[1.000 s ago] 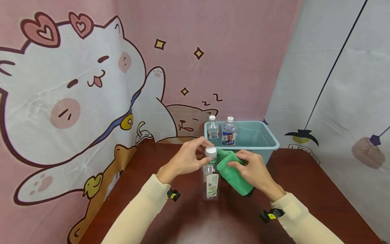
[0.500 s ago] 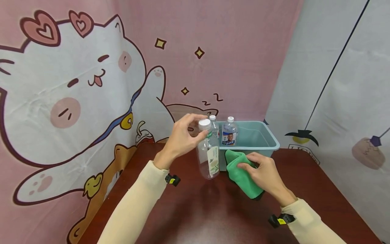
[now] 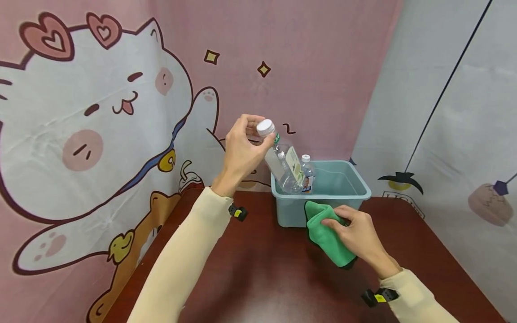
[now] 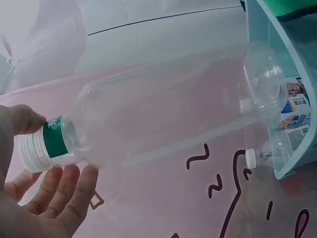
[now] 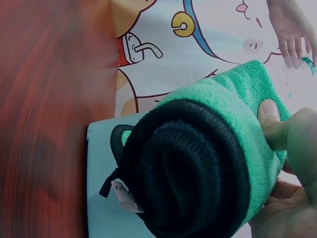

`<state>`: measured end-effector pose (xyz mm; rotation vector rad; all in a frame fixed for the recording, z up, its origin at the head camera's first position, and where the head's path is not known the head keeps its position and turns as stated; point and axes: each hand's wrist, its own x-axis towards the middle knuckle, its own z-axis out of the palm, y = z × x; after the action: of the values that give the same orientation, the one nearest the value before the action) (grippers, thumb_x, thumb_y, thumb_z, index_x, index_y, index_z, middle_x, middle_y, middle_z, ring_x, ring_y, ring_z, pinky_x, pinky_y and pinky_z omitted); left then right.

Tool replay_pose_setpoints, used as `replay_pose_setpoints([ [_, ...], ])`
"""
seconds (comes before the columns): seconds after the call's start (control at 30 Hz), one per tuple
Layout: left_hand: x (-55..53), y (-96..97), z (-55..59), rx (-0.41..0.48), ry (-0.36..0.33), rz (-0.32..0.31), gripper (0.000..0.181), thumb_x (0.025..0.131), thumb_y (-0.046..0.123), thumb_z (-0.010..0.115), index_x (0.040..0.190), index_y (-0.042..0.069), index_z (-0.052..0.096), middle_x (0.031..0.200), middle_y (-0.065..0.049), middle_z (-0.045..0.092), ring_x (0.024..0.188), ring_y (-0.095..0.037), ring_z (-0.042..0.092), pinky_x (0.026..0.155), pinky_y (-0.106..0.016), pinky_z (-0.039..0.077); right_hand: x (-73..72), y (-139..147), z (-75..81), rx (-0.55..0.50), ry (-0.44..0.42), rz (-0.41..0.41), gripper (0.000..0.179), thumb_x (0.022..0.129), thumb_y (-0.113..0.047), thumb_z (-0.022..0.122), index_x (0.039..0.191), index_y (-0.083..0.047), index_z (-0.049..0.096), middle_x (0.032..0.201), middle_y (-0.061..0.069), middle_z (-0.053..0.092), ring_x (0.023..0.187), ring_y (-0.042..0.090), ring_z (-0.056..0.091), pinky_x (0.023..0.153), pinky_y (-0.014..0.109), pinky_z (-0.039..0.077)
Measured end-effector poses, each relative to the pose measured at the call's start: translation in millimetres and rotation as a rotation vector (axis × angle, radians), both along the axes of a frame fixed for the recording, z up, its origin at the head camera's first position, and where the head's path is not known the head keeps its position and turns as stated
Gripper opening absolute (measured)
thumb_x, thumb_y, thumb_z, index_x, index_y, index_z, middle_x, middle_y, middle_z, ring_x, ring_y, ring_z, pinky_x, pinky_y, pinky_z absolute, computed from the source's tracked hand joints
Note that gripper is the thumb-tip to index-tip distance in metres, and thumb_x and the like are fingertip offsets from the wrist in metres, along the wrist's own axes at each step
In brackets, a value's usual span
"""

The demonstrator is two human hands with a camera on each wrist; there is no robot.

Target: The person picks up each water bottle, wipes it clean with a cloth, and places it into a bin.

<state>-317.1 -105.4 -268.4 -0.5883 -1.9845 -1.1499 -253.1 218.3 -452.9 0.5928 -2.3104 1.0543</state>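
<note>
My left hand [image 3: 244, 146] grips a clear plastic bottle [image 3: 278, 163] by its neck, just under the white cap. The bottle tilts, its base over the left end of the light blue bin [image 3: 323, 197]. In the left wrist view, thumb and fingers close around the green neck band of the bottle [image 4: 163, 114]. My right hand [image 3: 361, 233] pinches a folded green cloth [image 3: 329, 235] in front of the bin. The right wrist view shows the cloth [image 5: 267, 94] rolled, with a dark edge and a small white tag.
A clear bottle with a blue label [image 3: 308, 172] stands in the bin, partly behind the held one. Another white-capped bottle [image 4: 277, 148] shows in the bin in the left wrist view. The dark red table [image 3: 258, 269] extends in front; a printed cloth wall [image 3: 323, 67] stands behind.
My left hand has lifted the bottle off the table, moving it up and forward to the bin and tilting it. My right hand has drawn the cloth slightly right, away from the bottle.
</note>
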Motion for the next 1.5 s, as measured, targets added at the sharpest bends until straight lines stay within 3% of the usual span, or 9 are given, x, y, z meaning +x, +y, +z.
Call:
replay_pose_setpoints([
  [0.2, -17.0, 19.5, -1.4, -0.023, -0.042, 0.034, 0.041, 0.102, 0.022, 0.089, 0.134, 0.004, 0.07, 0.121, -0.015, 0.078, 0.105, -0.03, 0.079, 0.096, -0.041, 0.067, 3.4, 3.1, -1.2, -0.005, -0.007, -0.013, 0.018, 0.094, -0.013, 0.099, 0.109, -0.021, 0.093, 0.099, -0.008, 0.086, 0.087, -0.006, 0.071, 0.068, 0.013, 0.055],
  [0.6, -48.8, 44.8, -20.1, -0.141, -0.184, 0.106, 0.043, 0.104, 0.026, 0.091, 0.134, 0.007, 0.066, 0.121, -0.012, 0.077, 0.105, -0.027, 0.072, 0.092, -0.038, 0.063, 12.6, 8.9, -1.2, -0.011, -0.021, -0.008, 0.018, 0.095, -0.013, 0.099, 0.109, -0.022, 0.092, 0.1, -0.008, 0.084, 0.084, -0.004, 0.071, 0.065, 0.015, 0.055],
  [1.1, -68.7, 59.2, -51.5, -0.228, -0.33, 0.154, 0.043, 0.104, 0.029, 0.092, 0.139, 0.016, 0.071, 0.124, -0.011, 0.073, 0.103, -0.023, 0.067, 0.085, -0.035, 0.061, 11.0, 18.5, -2.5, -0.01, -0.02, 0.013, 0.02, 0.094, -0.011, 0.099, 0.11, -0.021, 0.092, 0.101, -0.007, 0.084, 0.085, -0.005, 0.071, 0.066, 0.015, 0.056],
  [1.33, -76.3, 64.7, -63.5, -0.283, -0.389, 0.162, 0.045, 0.101, 0.03, 0.096, 0.137, 0.013, 0.073, 0.129, -0.013, 0.075, 0.112, -0.027, 0.071, 0.095, -0.042, 0.065, 11.9, 19.6, -3.5, -0.004, -0.02, 0.014, 0.02, 0.094, -0.011, 0.099, 0.11, -0.021, 0.092, 0.101, -0.007, 0.084, 0.086, -0.005, 0.072, 0.067, 0.015, 0.056],
  [1.5, -80.5, 68.4, -76.7, -0.297, -0.455, 0.133, 0.045, 0.099, 0.026, 0.097, 0.134, 0.011, 0.073, 0.135, -0.015, 0.076, 0.12, -0.029, 0.076, 0.103, -0.044, 0.069, 12.2, 19.9, -4.7, 0.004, -0.019, 0.014, 0.021, 0.094, -0.011, 0.099, 0.11, -0.023, 0.092, 0.101, -0.009, 0.084, 0.087, -0.005, 0.072, 0.067, 0.017, 0.057],
])
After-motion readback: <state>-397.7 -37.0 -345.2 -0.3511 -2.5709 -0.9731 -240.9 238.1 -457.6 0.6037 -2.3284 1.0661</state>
